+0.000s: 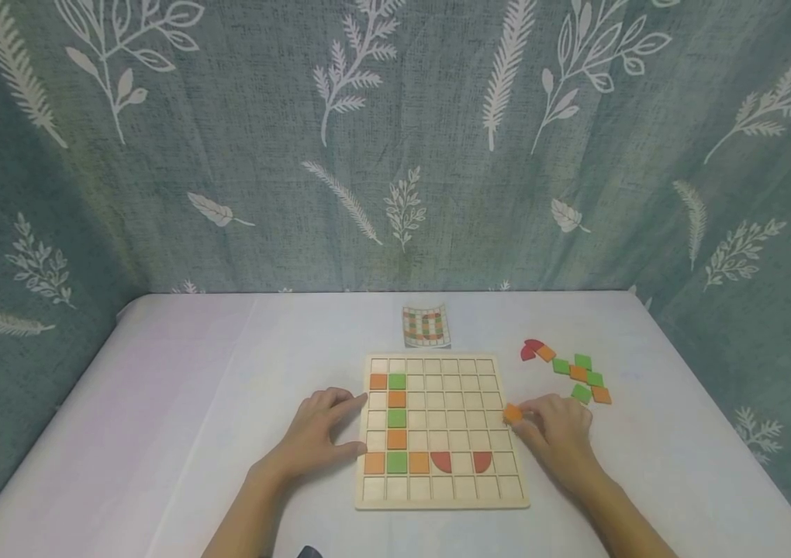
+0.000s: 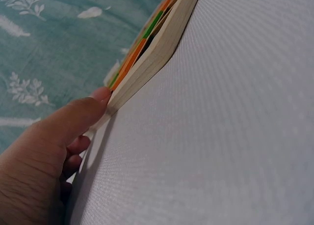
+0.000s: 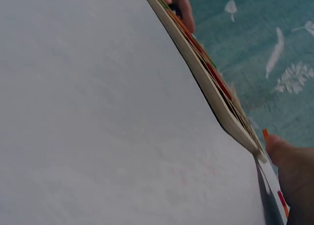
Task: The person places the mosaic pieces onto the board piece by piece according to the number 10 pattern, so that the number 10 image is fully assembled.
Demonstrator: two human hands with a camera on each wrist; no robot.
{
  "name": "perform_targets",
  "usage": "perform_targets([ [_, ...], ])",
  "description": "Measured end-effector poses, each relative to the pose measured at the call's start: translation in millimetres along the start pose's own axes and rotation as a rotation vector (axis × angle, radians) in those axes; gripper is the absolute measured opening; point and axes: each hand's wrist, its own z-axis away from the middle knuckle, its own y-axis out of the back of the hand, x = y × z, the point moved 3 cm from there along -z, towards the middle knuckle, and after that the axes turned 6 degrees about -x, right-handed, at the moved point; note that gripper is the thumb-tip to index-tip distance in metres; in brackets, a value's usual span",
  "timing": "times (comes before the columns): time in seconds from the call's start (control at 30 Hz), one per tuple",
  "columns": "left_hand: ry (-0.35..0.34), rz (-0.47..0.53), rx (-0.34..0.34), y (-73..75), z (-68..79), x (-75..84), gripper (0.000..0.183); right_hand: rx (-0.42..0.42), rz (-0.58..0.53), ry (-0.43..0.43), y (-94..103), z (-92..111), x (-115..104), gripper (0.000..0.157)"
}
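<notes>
A pale wooden grid board point(image 1: 451, 403) lies on the table, with orange and green square tiles set in its left columns and in the second row from the front. Two red rounded pieces point(image 1: 441, 462) sit in that same front row. My left hand point(image 1: 315, 434) rests at the board's left edge, thumb and forefinger spread and their tips touching the rim. Between thumb and fingertips my right hand point(image 1: 559, 434) pinches an orange square tile point(image 1: 512, 414) at the board's right edge. In the right wrist view, only a thin edge of the tile point(image 3: 265, 133) shows above my thumb.
Loose green and orange square tiles point(image 1: 578, 373) lie right of the board, with red rounded pieces point(image 1: 533, 346) at their far end. Behind the board stands a small pattern card point(image 1: 426, 326). A leaf-print curtain point(image 1: 395, 232) encloses the white table point(image 1: 228, 372).
</notes>
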Motion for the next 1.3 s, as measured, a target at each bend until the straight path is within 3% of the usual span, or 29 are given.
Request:
perform_targets([
  [0.23,-0.008,-0.008,0.002,0.6,-0.4,1.5,0.067,0.007,-0.063,0.156,-7.6,6,-23,0.020],
  [0.67,0.007,-0.005,-0.008,1.8,-1.7,1.4,0.068,-0.009,-0.050,0.397,-22.9,13,-55,0.026],
  [0.87,0.016,-0.011,-0.012,0.7,-2.5,1.1,0.068,-0.051,-0.079,0.362,-24.2,15,-59,0.021],
  [1.3,0.007,0.002,-0.003,-0.5,-2.2,2.0,0.067,-0.020,-0.163,0.364,-20.2,14,-51,0.023],
])
